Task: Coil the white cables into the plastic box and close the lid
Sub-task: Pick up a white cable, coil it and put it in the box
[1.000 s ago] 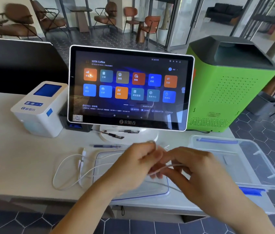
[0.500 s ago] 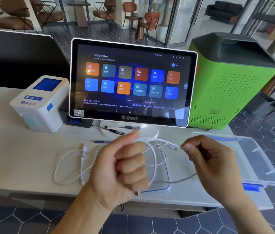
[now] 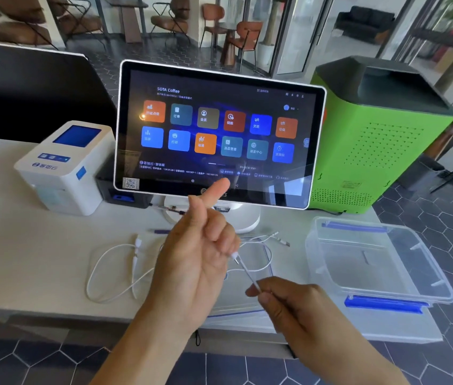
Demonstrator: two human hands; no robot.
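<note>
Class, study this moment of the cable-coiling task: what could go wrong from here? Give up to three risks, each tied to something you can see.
1. The right hand only pinches the white cable near its plug end; that thin grip may slip.
2. A second cable lies loose on the counter near its front edge and could snag or be left out.
3. The plastic box overhangs the counter's right end and might tip.

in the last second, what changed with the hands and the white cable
The left hand rose and turned palm-up, cable loops held in its curled fingers, index finger now extended. The right hand drew back toward the person and now pinches the white cable near its free end, just below the plug. The second cable, plastic box and lid stayed put.
</note>
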